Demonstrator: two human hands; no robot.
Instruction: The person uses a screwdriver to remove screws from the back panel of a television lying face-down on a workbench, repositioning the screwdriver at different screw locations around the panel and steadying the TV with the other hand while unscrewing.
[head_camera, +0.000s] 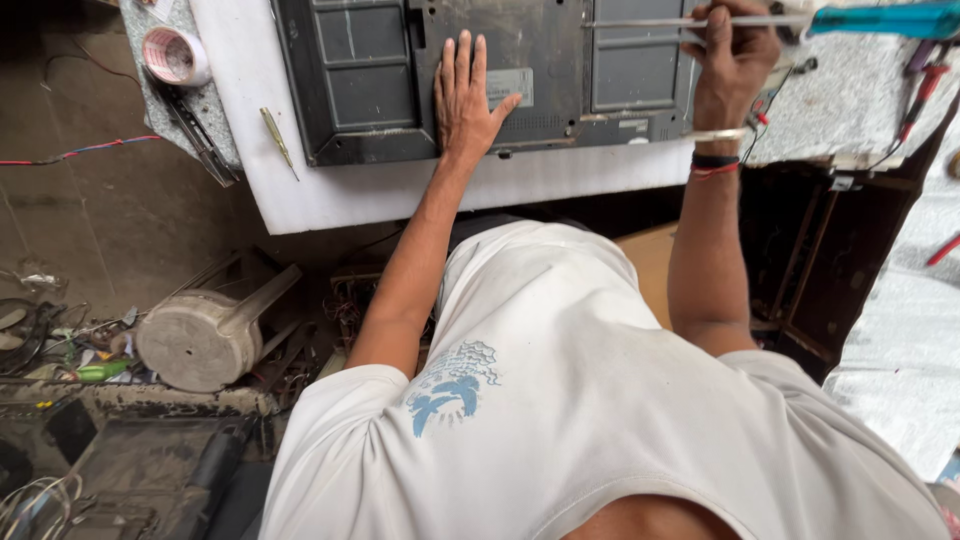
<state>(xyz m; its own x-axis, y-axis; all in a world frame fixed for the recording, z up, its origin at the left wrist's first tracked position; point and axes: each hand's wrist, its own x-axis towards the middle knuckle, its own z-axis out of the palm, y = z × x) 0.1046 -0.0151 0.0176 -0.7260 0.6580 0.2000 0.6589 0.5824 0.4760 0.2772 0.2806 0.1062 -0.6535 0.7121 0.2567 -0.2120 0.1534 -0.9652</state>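
A dark flat-panel screen (370, 80) lies back-side up on a white foam sheet (330, 195) on the bench. My left hand (465, 95) rests flat on the panel's back, fingers together, just left of a pale label. My right hand (735, 55) is closed on the metal shaft of a long screwdriver (880, 20) with a teal handle, held level across the panel's right part. The wrist wears a metal bangle and dark bands. My white shirt fills the lower part of the view.
A small yellow-handled screwdriver (277, 140) lies on the foam at left. A tape roll (175, 55) and metal tongs (200, 135) sit on the stone bench corner. Red-handled tools (915, 95) lie at right. A grey motor (200, 335), wires and scrap crowd the floor at left.
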